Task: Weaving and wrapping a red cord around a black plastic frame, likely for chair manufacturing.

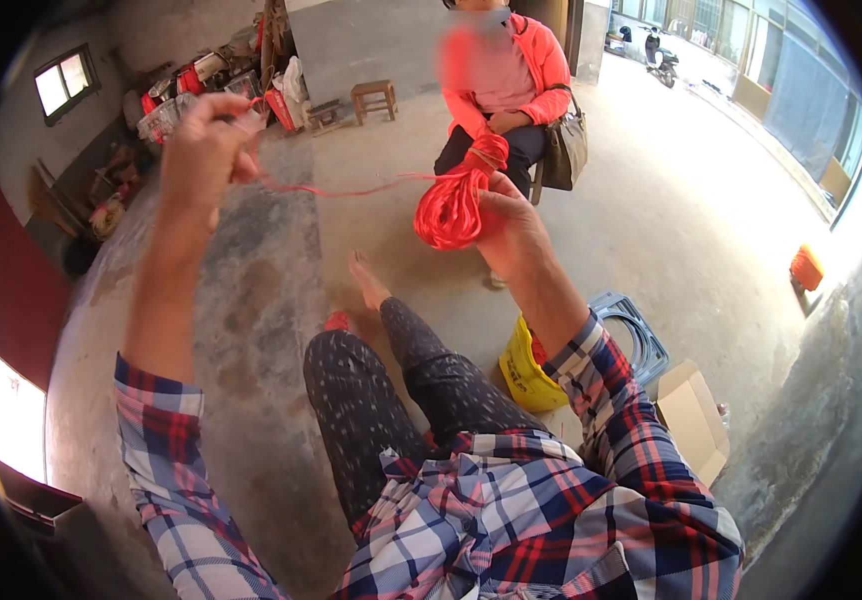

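Your right hand (pixel 511 235) was closed around a bundle of red string (pixel 451 210), up near the middle of the view. One thin strand (pixel 341 188) ran from it toward nine o'clock, to your left hand (pixel 201 150), which pinched the end with its fingers shut, raised at about ten o'clock. Your hands were well apart. A person in an orange jacket (pixel 541 60) sat at twelve o'clock. A yellow bucket (pixel 526 375) stood on the floor beside your right leg, near a cardboard box (pixel 691 415) at four o'clock.
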A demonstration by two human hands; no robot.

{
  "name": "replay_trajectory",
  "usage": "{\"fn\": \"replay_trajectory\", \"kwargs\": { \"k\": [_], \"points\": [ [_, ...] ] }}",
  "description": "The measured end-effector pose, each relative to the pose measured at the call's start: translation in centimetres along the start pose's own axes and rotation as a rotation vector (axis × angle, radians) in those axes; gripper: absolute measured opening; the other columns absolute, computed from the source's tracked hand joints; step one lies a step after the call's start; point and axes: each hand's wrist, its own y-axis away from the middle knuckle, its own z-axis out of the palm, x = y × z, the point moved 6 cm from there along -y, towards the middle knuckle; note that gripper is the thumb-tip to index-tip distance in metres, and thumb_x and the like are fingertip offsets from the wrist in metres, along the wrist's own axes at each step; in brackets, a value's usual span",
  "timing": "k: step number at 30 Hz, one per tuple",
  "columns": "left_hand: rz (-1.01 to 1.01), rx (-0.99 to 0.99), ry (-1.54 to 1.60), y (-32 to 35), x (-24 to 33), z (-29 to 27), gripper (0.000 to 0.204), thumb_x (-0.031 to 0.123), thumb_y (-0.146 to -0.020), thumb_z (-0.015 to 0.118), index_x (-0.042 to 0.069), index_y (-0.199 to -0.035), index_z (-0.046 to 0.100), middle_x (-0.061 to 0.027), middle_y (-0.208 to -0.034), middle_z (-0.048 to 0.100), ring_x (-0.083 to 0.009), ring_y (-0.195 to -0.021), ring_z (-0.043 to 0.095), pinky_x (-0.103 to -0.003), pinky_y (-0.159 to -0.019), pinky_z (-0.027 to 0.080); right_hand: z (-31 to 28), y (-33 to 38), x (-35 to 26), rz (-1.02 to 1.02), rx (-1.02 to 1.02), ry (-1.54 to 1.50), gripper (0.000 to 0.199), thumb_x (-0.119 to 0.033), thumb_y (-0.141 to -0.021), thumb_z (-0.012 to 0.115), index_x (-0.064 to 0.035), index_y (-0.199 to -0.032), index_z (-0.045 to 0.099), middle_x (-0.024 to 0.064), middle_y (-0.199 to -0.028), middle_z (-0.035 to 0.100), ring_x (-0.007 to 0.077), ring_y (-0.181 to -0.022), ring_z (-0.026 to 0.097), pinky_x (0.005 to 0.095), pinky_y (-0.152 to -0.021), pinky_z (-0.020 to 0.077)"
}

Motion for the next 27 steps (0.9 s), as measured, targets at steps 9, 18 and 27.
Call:
{"fn": "replay_trajectory", "kwargs": {
  "k": [9,18,27],
  "points": [
    [-0.093,0.012,0.193,0.6,-2.2,0.4,0.044,0.022,-0.085,0.063,0.008,-0.125,0.053,-0.0054,-0.1,0.061,-0.0129,-0.09,0.059,-0.032,-0.076,0.049,-0.1,0.3,0.1,0.038,-0.104,-0.046,0.029,-0.007,-0.09,0.058,0.0023,-0.118,0.052,0.0151,-0.112,0.062,0.0247,-0.101,0.064,0.0383,-0.091,0.0518],
    [-0.129,-0.737,0.506,11.2,-3.4,14.4,0.069,0.048,-0.083,0.07,0.0,-0.131,0.052,-0.0105,-0.126,0.058,-0.0214,-0.122,0.05,-0.035,-0.106,0.036,4.8,4.9,4.2,0.353,-0.333,-0.022,0.032,-0.016,-0.091,0.064,0.0017,-0.117,0.057,0.0107,-0.108,0.065,0.0186,-0.091,0.067,0.0337,-0.084,0.0555],
    [-0.126,-0.494,0.81,12.2,-6.0,14.4,0.05,0.014,-0.083,0.073,0.001,-0.127,0.053,-0.0135,-0.125,0.058,-0.0231,-0.12,0.053,-0.037,-0.104,0.04,3.8,5.8,6.4,0.431,-0.183,0.136,0.037,-0.018,-0.091,0.066,0.0018,-0.12,0.055,0.0088,-0.112,0.062,0.0149,-0.101,0.062,0.0297,-0.089,0.0509]
  ]
}}
